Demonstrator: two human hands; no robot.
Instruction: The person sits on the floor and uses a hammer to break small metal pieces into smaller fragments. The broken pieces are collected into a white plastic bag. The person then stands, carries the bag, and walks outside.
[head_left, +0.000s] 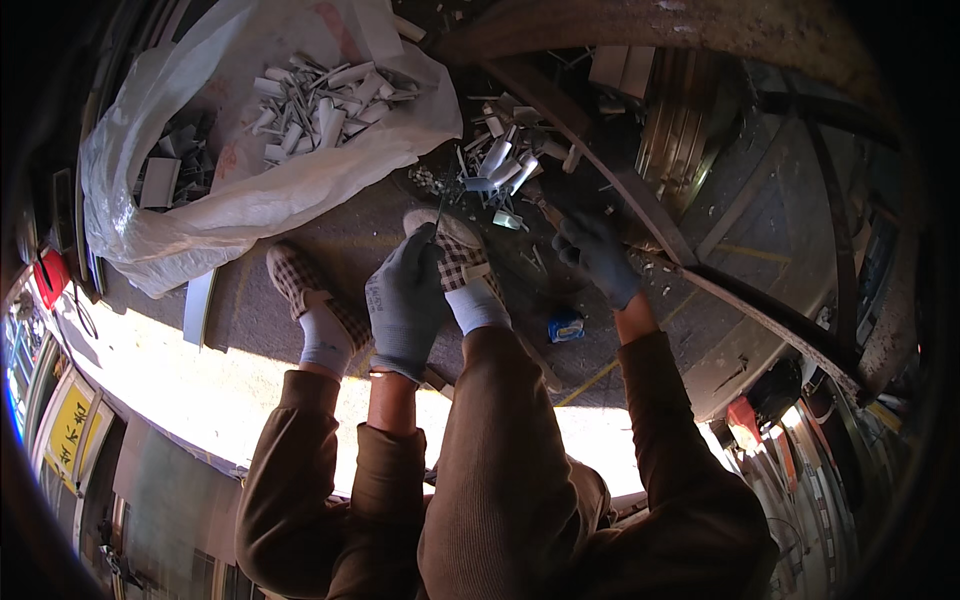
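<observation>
My left hand (405, 300), in a grey knit glove, is closed beside my checked shoe (461, 257). A thin dark rod-like piece (441, 208) sticks up from its fingertips. My right hand (597, 258), gloved the same way, is closed to the right of that shoe. From its fingers a slim brownish tool (547, 209) points toward a heap of scrap; its kind is too dark to make out. The heap holds short white and silvery profile offcuts (498, 158). Small pale bits (430, 180) lie just past my left fingertips.
A large translucent plastic bag (330, 190) of offcuts (325, 115) lies open at the far left. A blue tape measure (566, 325) rests on the floor near my right forearm. Rusty metal bars (640, 190) cross the right side, beside long brown profiles (680, 130).
</observation>
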